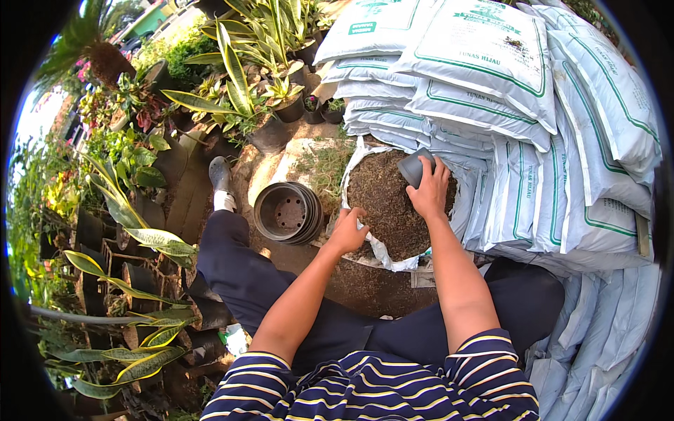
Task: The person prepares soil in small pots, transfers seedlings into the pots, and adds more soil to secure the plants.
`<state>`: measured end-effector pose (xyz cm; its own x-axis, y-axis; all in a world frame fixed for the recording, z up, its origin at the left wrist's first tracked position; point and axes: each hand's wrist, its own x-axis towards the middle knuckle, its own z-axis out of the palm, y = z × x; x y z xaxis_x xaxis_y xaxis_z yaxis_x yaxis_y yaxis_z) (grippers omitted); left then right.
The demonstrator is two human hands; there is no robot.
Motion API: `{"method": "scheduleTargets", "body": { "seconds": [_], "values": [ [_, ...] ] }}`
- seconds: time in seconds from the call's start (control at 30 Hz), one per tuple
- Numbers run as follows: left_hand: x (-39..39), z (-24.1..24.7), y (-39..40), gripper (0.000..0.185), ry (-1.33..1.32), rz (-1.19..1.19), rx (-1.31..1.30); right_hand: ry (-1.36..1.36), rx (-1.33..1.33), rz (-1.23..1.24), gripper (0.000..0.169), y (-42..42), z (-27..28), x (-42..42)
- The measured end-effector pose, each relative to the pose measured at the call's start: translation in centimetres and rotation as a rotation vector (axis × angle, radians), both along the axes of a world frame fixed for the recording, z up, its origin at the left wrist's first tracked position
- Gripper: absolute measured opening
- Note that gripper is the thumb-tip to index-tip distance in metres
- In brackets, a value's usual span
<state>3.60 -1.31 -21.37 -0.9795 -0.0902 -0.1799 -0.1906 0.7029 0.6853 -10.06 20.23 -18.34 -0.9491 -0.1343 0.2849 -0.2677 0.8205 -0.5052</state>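
Note:
An opened white sack [380, 252] stands before me, full of dark brown potting mix [387, 194]. My right hand [430, 187] grips a small dark plastic pot [416, 167], held tilted over the far right part of the mix. At the sack's near left rim is my left hand [350, 230], its fingers curled by the folded edge; whether it pinches the plastic cannot be told. Left of the sack sits a stack of round black plastic nursery pots [288, 213], with drainage holes visible in the bottom of the top one.
Filled white sacks with green print [479, 47] are piled behind and to the right. Potted snake plants [237, 89] and other potted plants crowd the left side. My shoe [220, 173] rests on the ground beyond the pot stack. Green weeds [329, 166] lie behind the stack.

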Motion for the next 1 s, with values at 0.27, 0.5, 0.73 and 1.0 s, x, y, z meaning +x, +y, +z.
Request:
{"method": "scheduleTargets", "body": {
  "seconds": [0.27, 0.5, 0.73, 1.0],
  "values": [
    [2.3, -1.9, 3.5, 0.057, -0.131, 0.162, 0.161, -0.024, 0.353, 0.163, 0.072, -5.2, -1.3, 3.5],
    [1.3, -1.6, 4.0, 0.059, -0.309, 0.360, 0.232, -0.031, 0.332, 0.100, 0.070, -4.8, -2.5, 3.0],
    [2.2, -7.0, 1.2, 0.045, -0.041, 0.340, 0.339, -0.045, 0.301, 0.109, 0.072, -5.4, -2.7, 3.3],
    [2.4, -6.1, 1.1, 0.031, -0.066, 0.588, 0.349, -0.026, 0.279, 0.079, 0.086, -4.2, 0.8, 1.7]
  ]
}}
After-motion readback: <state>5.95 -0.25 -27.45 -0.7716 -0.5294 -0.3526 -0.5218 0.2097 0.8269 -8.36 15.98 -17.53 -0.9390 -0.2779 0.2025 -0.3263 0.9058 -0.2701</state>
